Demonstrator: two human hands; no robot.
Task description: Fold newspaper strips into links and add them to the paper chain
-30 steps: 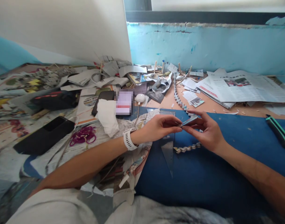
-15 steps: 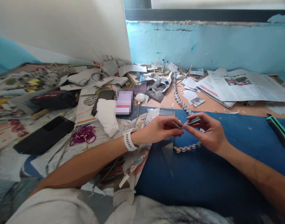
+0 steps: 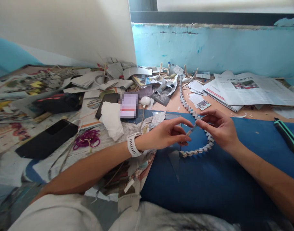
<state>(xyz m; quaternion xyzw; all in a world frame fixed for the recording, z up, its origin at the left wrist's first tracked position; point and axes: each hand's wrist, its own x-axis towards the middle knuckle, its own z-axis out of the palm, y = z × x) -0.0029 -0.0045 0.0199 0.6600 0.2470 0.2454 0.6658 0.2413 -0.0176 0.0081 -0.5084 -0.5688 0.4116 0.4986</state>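
Observation:
A small folded paper strip [image 3: 191, 130] is pinched between my two hands above the blue mat [image 3: 209, 186]. My left hand [image 3: 174, 133], with a white watch on its wrist, has closed fingers on the strip's lower left end. The thumb and fingers of my right hand [image 3: 218, 128] grip its upper right end. A zigzag chain of folded paper [image 3: 209, 142] curves on the mat beneath and beside my right hand, running back toward the wall. A clear triangular piece [image 3: 174, 162] lies on the mat below my left hand.
A green and black cutter [image 3: 287, 136] lies at the right. Newspapers [image 3: 257, 91] are at the back right. At the left are a black phone-like object [image 3: 47, 139], purple string [image 3: 86, 139], white tissue [image 3: 111, 120], a white earbud case [image 3: 145, 101] and piled paper scraps.
The paper strip has turned into a slanted position between my fingers. My right hand has moved slightly right, uncovering more of the chain's curve.

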